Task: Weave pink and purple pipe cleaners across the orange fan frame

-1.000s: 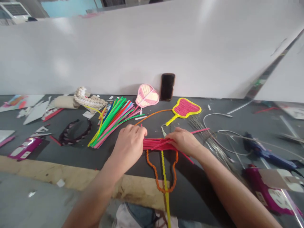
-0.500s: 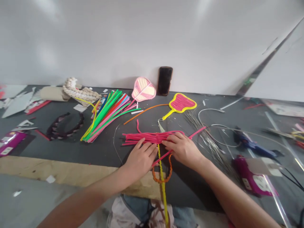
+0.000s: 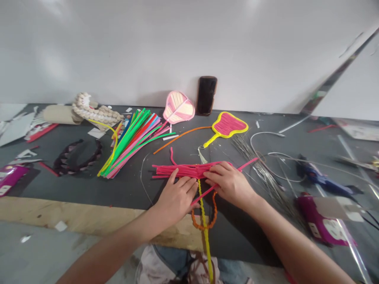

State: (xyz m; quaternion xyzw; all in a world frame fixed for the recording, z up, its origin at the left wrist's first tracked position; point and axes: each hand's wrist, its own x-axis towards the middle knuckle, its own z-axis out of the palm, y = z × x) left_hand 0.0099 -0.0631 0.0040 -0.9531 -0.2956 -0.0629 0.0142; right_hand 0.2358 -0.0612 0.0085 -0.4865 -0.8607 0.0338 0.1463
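My left hand (image 3: 177,195) lies flat with fingers stretched out on a row of pink strips (image 3: 183,170) laid across an orange-rimmed frame (image 3: 204,221) with a twisted yellow handle (image 3: 205,232). My right hand (image 3: 229,181) rests on the right part of the same row, fingers curled and pinching a single pink strip (image 3: 245,164) that runs up to the right. The frame lies near the front edge of the dark mat (image 3: 124,187).
A bundle of coloured strips (image 3: 133,140) lies to the left, with a dark headband (image 3: 77,156). Two finished small fans, pink (image 3: 178,107) and yellow-rimmed (image 3: 226,126), and a phone (image 3: 206,95) are by the wall. Thin wires (image 3: 260,165), a blue glue gun (image 3: 319,179) and purple packets (image 3: 318,221) are at right.
My left hand came off the left end of the pink strips, opened and now presses flat on them. The right hand stayed at the right end. The camera tilted down slightly.
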